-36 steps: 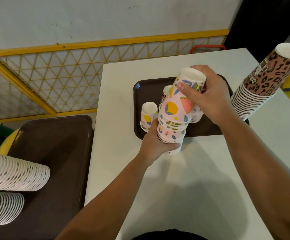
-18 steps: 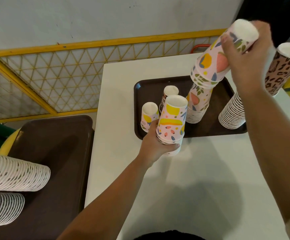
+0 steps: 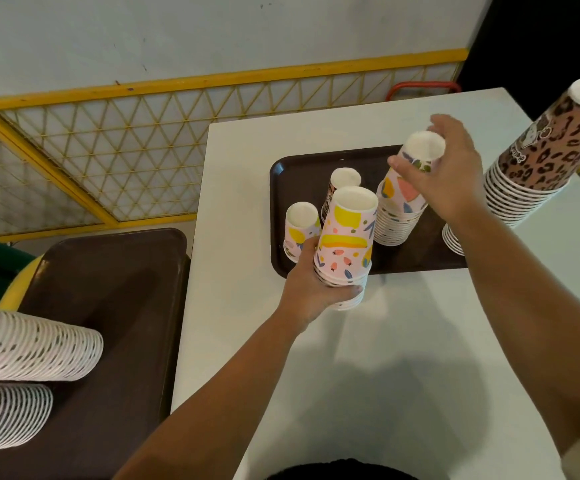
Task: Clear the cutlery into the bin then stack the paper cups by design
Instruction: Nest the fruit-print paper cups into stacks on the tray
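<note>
Both hands are clamped on inverted stacks of fruit-print paper cups. The left hand (image 3: 311, 289) wraps the lower rims of a short pink stack (image 3: 345, 247) that stands on the white tabletop (image 3: 385, 358) just off the near edge of the dark brown tray (image 3: 281, 202); its long axis runs close to upright, white base uppermost, leaning slightly toward 1 o'clock. The right hand (image 3: 444, 178), at 1 o'clock from the left, grips the top cup of a taller fruit-print stack (image 3: 397, 209) on the tray, thumb on the near side, fingers curled over the far side; that stack also points base-up and tilts toward 1 o'clock.

At 10 o'clock from the left-hand stack, a single small fruit cup (image 3: 299, 230) stands inverted on the tray, and behind it at 12 o'clock a darker printed cup (image 3: 340, 185), its lettering too small to read. At 3 o'clock a tall leopard-print stack (image 3: 538, 157) leans from the tray's right end, carrying a small cartoon emblem and a curved word that cannot be made out.

At 8 o'clock, on a second brown tray (image 3: 108, 289) beside the tabletop, 2 long stacks (image 3: 32, 348) lie on their sides, axes running roughly 9 to 3 o'clock
</note>
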Demonstrator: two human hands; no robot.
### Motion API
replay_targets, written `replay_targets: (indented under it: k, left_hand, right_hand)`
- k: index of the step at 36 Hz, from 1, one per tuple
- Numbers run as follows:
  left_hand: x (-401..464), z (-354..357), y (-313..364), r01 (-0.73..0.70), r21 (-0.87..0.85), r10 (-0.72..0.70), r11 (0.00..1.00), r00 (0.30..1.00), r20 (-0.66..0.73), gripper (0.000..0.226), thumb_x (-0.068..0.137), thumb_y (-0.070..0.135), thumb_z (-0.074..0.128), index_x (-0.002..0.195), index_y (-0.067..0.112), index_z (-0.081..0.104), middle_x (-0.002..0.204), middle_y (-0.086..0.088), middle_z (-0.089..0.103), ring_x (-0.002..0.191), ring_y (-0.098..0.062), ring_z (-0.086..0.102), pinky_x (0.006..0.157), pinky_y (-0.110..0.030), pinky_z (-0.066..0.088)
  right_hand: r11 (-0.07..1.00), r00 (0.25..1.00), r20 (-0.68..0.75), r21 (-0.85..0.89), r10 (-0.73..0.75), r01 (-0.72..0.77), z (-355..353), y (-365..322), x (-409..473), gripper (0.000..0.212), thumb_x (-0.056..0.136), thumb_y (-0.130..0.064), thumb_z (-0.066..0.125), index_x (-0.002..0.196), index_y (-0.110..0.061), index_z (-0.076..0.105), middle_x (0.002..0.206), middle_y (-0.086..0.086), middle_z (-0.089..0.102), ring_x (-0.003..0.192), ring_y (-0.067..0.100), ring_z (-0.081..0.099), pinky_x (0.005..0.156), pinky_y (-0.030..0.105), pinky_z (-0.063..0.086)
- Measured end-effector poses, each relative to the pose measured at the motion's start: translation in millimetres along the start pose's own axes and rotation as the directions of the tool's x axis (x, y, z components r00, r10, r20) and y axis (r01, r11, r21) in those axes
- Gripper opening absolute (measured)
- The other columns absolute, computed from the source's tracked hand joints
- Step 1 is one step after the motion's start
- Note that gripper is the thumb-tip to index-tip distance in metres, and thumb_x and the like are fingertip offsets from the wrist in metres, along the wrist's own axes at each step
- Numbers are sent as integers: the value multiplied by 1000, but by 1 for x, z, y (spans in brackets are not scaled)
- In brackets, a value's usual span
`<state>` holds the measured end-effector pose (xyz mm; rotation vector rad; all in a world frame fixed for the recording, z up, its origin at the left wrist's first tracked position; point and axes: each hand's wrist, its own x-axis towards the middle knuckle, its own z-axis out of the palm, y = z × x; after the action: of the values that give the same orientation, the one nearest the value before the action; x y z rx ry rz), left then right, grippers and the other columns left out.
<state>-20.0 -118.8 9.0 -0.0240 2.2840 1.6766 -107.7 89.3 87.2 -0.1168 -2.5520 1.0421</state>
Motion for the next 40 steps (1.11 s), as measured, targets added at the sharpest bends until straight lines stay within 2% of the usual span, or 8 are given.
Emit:
replay_targets:
  k: [5,10,13,15,18,23,33,40]
  left_hand:
    - [0,1,7,-33,15,33,999,999,-1,86,70,18,83,137,30,30,123,13,53,120,-10,48,102,-33,44]
    - [-2,1,11,-60,-12,59,998,998,-28,84,66,16,86,131,32,35,117,13,57,113,-8,53,97,-29,48]
    - [-3,2,13,-75,-9,74,997,996,-46,82,64,17,87,126,36,36,113,14,58,109,-7,54,92,-26,49]
    - [-3,2,15,-73,-10,72,997,996,-53,81,64,16,87,122,38,34,108,20,56,104,-1,53,85,-18,47]
    - [-5,3,16,-61,-3,61,998,997,-50,82,64,19,87,122,39,33,110,22,53,101,1,51,80,-10,43]
    - [-7,2,15,-53,3,53,999,998,-36,89,64,19,87,136,27,36,128,8,56,117,-10,52,98,-30,47]
    - [-6,4,15,-34,-11,34,999,999,-18,85,64,14,87,133,26,39,126,6,59,116,-13,55,97,-30,48]
    - [-6,3,10,-13,-30,12,999,999,-30,79,63,14,87,129,24,44,113,12,61,108,-8,57,87,-20,48]
  right_hand:
    - [970,991,-16,203,-132,133,-11,-32,-16,70,80,-53,56,135,-15,38,133,-1,47,121,6,47,96,11,34]
    - [940,883,437,342,-172,14,-8,-52,-38,77,74,-45,71,137,-20,35,128,-7,50,116,5,52,91,16,45]
    - [960,841,509,275,-183,43,0,-52,-50,69,74,-31,72,133,-20,39,115,-11,53,101,-1,55,81,10,47]
    - [961,858,481,272,-178,46,6,-52,-55,60,75,-29,73,127,-19,44,107,-14,54,93,-6,55,72,1,45]
    - [961,888,432,275,-157,36,6,-52,-58,55,77,-29,72,124,-18,47,105,-13,54,93,-1,55,69,3,44]
    - [958,934,323,280,-149,56,-2,-56,-55,51,79,-30,69,124,-14,48,106,-9,56,97,5,55,73,8,43]
    - [946,987,136,322,-86,38,-13,-57,-45,46,81,-31,69,120,-14,52,97,-11,57,83,-7,56,68,0,44]
    - [853,986,-163,519,38,53,-41,-65,-16,44,70,-48,68,101,-22,53,92,-11,63,86,3,65,77,26,55]
